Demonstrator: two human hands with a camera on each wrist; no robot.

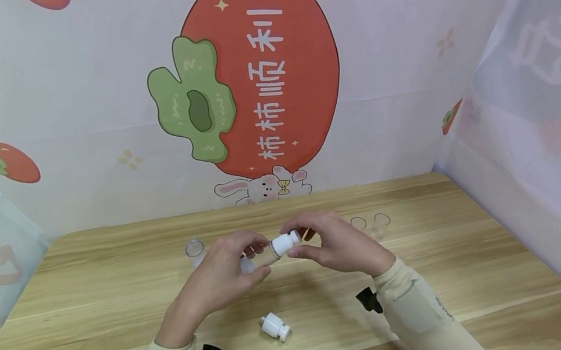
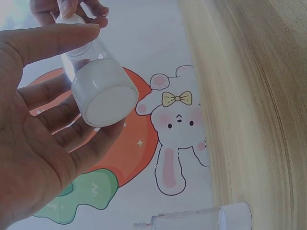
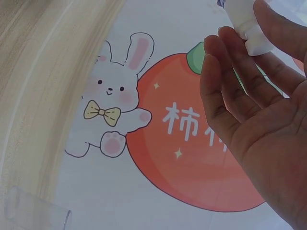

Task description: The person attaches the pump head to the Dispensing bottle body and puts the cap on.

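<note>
Holding the clear bottle [image 1: 265, 258] tilted above the table [image 1: 117, 300], I curl my left hand [image 1: 221, 270] loosely round it; my right hand [image 1: 339, 245] pinches the white pump top [image 1: 284, 244] at its right end. A crooked twist could, I suspect, make the smooth bottle slip.

White cap [image 1: 284, 244], clear white-based bottle [image 2: 103, 80]

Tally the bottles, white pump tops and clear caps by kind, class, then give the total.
Bottles: 2, the held bottle and the standing bottle
White pump tops: 2, the upper pump top and the loose pump top
Clear caps: 2, side by side
Total: 6
</note>
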